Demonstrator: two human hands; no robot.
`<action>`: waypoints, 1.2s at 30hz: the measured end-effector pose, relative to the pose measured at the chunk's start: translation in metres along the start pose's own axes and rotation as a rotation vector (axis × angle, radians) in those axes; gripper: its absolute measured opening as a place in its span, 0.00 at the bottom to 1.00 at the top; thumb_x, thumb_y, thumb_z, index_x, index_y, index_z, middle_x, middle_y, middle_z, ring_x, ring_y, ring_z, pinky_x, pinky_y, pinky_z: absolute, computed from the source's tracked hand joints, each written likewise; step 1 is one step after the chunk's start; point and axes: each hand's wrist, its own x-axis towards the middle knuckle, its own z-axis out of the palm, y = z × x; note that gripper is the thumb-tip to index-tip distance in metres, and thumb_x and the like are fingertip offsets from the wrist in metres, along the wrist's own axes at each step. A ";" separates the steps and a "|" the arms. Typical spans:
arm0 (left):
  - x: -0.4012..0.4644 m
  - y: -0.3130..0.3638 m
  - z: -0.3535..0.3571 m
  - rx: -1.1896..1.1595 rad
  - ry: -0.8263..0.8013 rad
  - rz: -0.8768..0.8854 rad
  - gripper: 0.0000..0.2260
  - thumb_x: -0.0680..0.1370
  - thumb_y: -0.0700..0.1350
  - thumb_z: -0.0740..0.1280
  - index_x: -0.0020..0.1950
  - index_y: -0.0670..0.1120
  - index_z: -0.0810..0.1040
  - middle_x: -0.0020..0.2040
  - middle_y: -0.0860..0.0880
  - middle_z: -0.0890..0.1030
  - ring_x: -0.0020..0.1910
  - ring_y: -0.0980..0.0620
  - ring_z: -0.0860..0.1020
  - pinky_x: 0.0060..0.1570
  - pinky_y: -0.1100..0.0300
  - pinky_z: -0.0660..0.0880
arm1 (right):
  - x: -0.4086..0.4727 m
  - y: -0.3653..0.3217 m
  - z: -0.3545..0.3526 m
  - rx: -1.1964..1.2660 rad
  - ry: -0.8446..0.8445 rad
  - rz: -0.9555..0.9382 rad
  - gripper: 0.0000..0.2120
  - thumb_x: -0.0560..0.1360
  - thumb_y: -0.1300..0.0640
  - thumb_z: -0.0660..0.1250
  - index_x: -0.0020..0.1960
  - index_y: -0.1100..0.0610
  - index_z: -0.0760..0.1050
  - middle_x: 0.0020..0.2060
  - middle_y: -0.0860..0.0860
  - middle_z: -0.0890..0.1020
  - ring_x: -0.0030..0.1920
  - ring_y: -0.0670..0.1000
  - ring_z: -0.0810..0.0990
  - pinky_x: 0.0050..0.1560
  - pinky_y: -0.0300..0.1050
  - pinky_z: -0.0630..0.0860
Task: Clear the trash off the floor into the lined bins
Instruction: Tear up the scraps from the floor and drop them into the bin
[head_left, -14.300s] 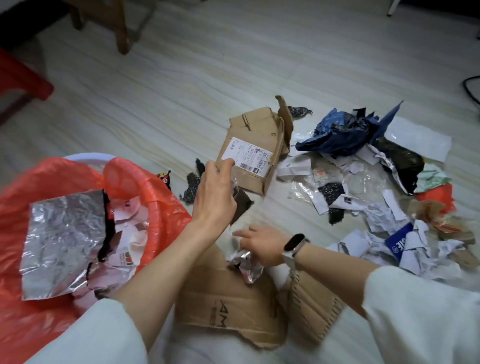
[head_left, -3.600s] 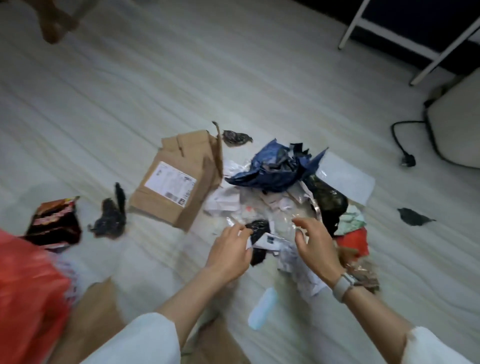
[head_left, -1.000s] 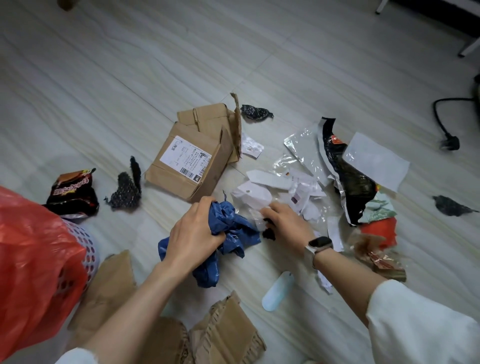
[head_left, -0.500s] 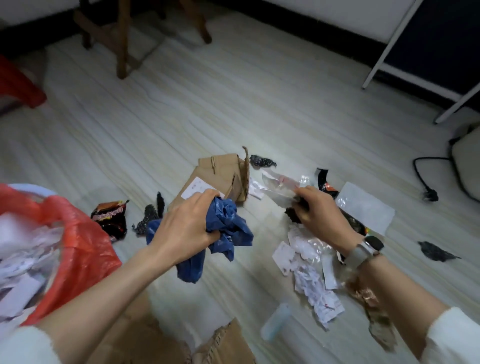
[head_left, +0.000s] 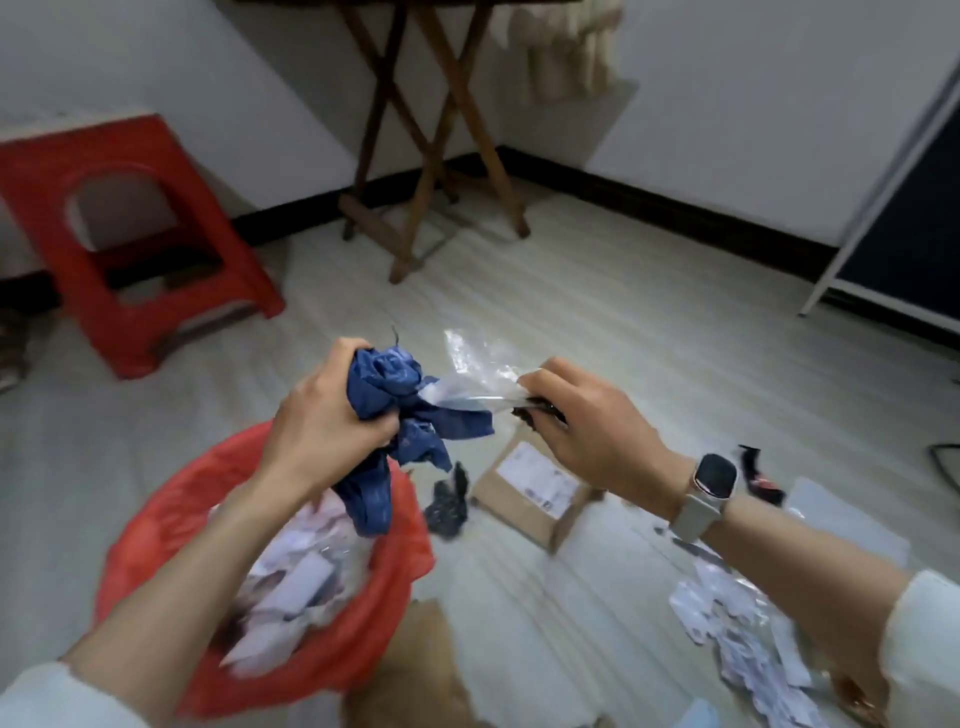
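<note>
You're at the drop step: your left hand (head_left: 332, 415) is clenched round a crumpled blue bag (head_left: 400, 410), held up above the far edge of the bin (head_left: 171, 499), whose red liner already holds a heap of white paper scraps. Your right hand (head_left: 587, 426) pinches a clear film (head_left: 478, 379) along with a small dark scrap at the fingertips, and the film's far end reaches across to touch the blue bag. By my reading both loads are headed for the same bin, so next you need to bring the hands over the middle of its mouth, then let go; the film looks light and may cling or drift, so release it low

The blue bag is glossy, soft and heavily creased, with a long tail hanging down toward the scraps in the bin. The film is thin, see-through and wrinkled

Plenty is left on the floor: a box (head_left: 535, 488) with a shipping label lies just beyond the bin, a black mesh scrap (head_left: 449, 501) beside it, torn papers (head_left: 753, 639) under your right forearm, and cardboard (head_left: 415, 670) near you
</note>
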 end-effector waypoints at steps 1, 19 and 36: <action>-0.007 -0.015 -0.014 0.009 0.045 -0.043 0.21 0.66 0.43 0.72 0.55 0.52 0.67 0.44 0.48 0.79 0.46 0.41 0.77 0.45 0.52 0.73 | 0.006 -0.017 0.013 -0.007 -0.018 -0.075 0.07 0.73 0.59 0.61 0.50 0.57 0.73 0.41 0.54 0.77 0.37 0.56 0.75 0.30 0.48 0.73; -0.056 -0.194 -0.034 0.566 -0.400 -0.451 0.25 0.79 0.61 0.39 0.75 0.57 0.50 0.77 0.53 0.50 0.75 0.50 0.47 0.71 0.46 0.46 | -0.001 -0.132 0.173 -0.069 -0.552 -0.196 0.16 0.68 0.68 0.58 0.55 0.62 0.69 0.45 0.58 0.72 0.45 0.56 0.67 0.55 0.51 0.65; -0.081 -0.186 0.012 0.628 -0.960 0.044 0.52 0.54 0.81 0.33 0.74 0.56 0.34 0.71 0.55 0.28 0.71 0.51 0.28 0.70 0.41 0.35 | 0.030 -0.118 0.154 -0.173 -0.856 -0.192 0.37 0.71 0.40 0.65 0.72 0.55 0.55 0.69 0.57 0.64 0.70 0.57 0.61 0.66 0.53 0.68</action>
